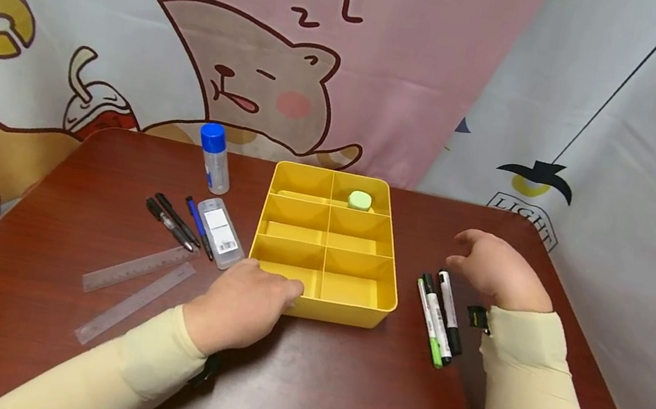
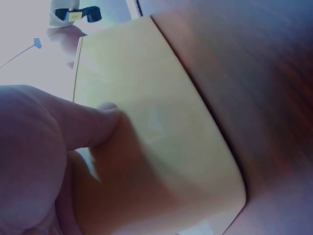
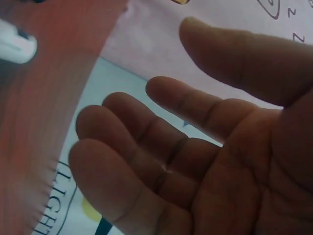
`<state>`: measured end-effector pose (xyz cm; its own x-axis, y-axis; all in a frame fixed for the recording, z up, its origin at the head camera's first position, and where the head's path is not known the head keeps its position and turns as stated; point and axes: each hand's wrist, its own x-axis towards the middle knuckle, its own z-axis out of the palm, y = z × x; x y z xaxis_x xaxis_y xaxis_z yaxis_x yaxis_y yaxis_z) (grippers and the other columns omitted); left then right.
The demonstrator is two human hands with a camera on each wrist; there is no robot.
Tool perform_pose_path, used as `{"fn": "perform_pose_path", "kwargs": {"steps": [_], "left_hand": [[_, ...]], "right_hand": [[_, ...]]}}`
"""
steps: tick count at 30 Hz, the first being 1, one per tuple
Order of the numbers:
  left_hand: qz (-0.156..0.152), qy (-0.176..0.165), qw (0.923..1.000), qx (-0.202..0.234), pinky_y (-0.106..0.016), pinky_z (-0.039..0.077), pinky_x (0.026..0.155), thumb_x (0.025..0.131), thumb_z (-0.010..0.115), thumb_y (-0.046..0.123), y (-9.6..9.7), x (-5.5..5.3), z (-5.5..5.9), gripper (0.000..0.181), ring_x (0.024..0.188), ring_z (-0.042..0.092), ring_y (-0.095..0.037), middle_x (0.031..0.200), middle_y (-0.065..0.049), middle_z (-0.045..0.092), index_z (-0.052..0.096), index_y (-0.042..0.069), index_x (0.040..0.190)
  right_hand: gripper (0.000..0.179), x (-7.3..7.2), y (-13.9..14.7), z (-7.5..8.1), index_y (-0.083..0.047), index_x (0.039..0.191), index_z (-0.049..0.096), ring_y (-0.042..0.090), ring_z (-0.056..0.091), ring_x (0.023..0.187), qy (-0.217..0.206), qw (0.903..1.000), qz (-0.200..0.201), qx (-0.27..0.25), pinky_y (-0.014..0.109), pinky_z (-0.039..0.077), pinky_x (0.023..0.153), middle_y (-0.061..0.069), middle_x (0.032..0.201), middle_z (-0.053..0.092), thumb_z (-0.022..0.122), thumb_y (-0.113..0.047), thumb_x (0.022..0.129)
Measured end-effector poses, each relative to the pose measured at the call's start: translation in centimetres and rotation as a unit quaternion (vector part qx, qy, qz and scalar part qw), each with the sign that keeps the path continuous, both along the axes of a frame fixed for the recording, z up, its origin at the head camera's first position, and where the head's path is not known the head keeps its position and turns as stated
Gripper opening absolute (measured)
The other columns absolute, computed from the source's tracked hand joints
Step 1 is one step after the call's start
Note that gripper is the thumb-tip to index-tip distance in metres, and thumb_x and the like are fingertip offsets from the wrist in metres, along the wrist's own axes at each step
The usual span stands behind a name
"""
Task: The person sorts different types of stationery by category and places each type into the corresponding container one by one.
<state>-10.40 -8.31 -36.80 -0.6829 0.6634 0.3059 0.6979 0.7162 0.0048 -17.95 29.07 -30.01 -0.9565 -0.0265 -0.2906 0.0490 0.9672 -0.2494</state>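
A yellow divided storage box (image 1: 316, 308) stands mid-table, with two columns of compartments. My left hand (image 1: 244, 302) grips its front left corner; in the left wrist view the thumb (image 2: 95, 125) presses against the outer wall. A small pale green block (image 1: 359, 200) sits in the back right compartment. To the right of the box, my right hand (image 1: 494, 270) is raised with loosely bent fingers and nothing in its palm, as the right wrist view shows. Just below and left of it lie a green-ended marker (image 1: 429, 321) and two black-and-white markers (image 1: 449, 312), side by side.
Left of the box stand a blue-capped glue stick (image 1: 215, 162) and a clear flat case with a white label (image 1: 220, 232). A blue pen (image 1: 199, 227), two black pens (image 1: 170, 222) and two clear rulers (image 1: 135, 303) lie farther left. A printed curtain (image 1: 426, 70) hangs behind the table.
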Motion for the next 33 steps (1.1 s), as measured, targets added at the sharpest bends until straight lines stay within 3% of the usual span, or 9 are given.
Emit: {"fn": "perform_pose_path", "kwargs": {"steps": [9,16,23,27,33], "left_hand": [[0.007,-0.017,0.9998,0.001,-0.029,0.025,0.054,0.093,0.071,0.016,0.0,-0.7,0.5,0.035,0.048,0.038,-0.007,0.055,0.010,0.032,0.046,0.022,0.070],[0.009,-0.020,0.9998,0.000,-0.030,0.027,0.055,0.092,0.073,0.017,0.3,-0.6,0.4,0.034,0.048,0.044,-0.008,0.054,0.009,0.037,0.048,0.022,0.071],[0.016,-0.024,0.9996,-0.004,-0.030,0.028,0.055,0.093,0.073,0.020,0.2,-0.7,0.0,0.034,0.049,0.044,-0.007,0.052,0.010,0.037,0.048,0.023,0.070],[0.016,-0.023,0.9996,0.000,-0.030,0.028,0.055,0.092,0.073,0.020,0.1,-0.7,-0.1,0.034,0.049,0.043,-0.007,0.052,0.011,0.037,0.048,0.023,0.070],[0.017,-0.022,0.9996,0.002,-0.030,0.027,0.055,0.093,0.073,0.021,0.2,-0.8,-0.1,0.035,0.048,0.039,-0.006,0.052,0.011,0.036,0.047,0.024,0.069]], "right_hand": [[0.056,-0.2,0.5,-1.2,0.005,0.147,0.052,0.047,0.062,0.122,-0.016,0.9994,0.026,0.016,0.066,0.052,0.100,0.032,0.144,0.058,0.065,-0.021,0.099],[0.052,-0.3,0.2,-2.7,0.007,0.142,0.057,0.039,0.069,0.107,-0.042,0.9986,0.028,0.014,0.059,0.057,0.094,0.031,0.134,0.065,0.067,-0.014,0.096],[0.042,-0.4,-0.4,-4.1,0.006,0.129,0.066,0.026,0.067,0.084,-0.052,0.9977,0.038,0.018,0.043,0.061,0.075,0.024,0.115,0.072,0.070,-0.008,0.090],[0.038,-0.4,-0.5,-4.4,0.004,0.123,0.068,0.025,0.064,0.078,-0.055,0.9980,0.032,0.003,0.035,0.056,0.065,0.019,0.104,0.072,0.071,-0.005,0.086],[0.033,-0.3,-0.3,-4.7,0.003,0.117,0.066,0.023,0.062,0.072,-0.056,0.9980,0.026,-0.016,0.032,0.055,0.059,0.016,0.096,0.069,0.070,0.000,0.084]]}}
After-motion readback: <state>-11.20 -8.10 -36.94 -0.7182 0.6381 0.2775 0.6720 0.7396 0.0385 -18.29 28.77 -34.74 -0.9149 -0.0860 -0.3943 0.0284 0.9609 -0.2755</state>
